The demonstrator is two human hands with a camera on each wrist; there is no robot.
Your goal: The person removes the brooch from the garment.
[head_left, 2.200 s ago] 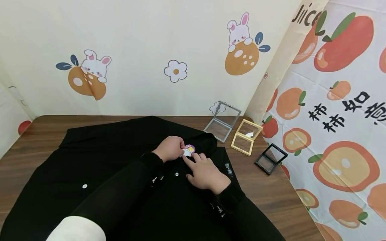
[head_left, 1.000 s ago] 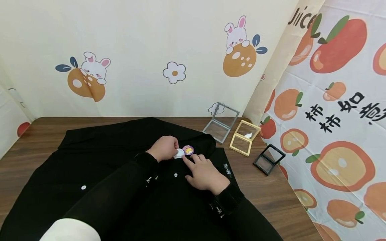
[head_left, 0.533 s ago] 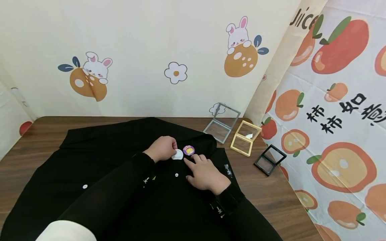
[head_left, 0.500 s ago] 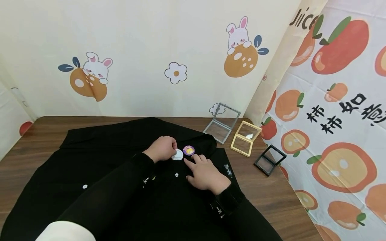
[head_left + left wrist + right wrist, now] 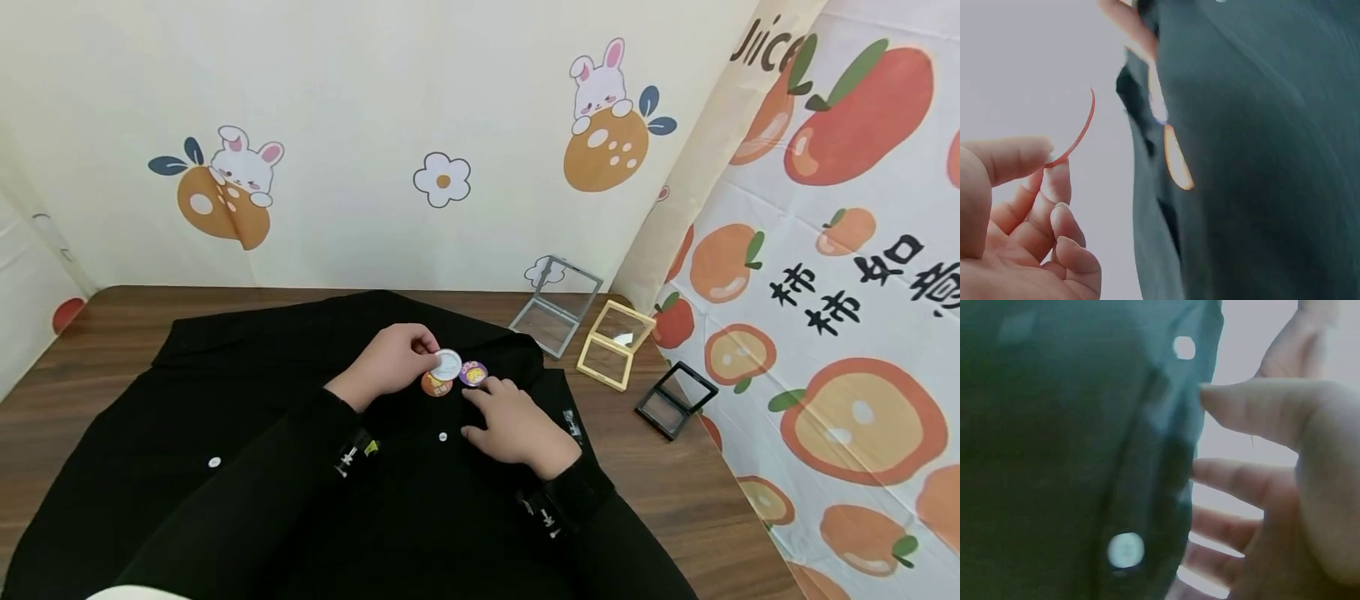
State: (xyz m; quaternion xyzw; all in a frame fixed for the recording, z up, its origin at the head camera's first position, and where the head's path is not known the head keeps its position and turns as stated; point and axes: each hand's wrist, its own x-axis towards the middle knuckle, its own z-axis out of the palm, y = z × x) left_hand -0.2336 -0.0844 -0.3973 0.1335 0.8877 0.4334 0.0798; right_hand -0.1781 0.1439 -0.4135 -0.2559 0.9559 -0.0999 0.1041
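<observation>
The left hand, beside an orange badge, is pinching a white disc that is partly covering it; a purple badge is lying on the black garment; the right hand, fingers relaxed, is resting nearby.

Orange badge now showing near mid-frame
The left hand has shifted the pinched white disc slightly higher in the frame, with the badge visible at its lower left.
</observation>
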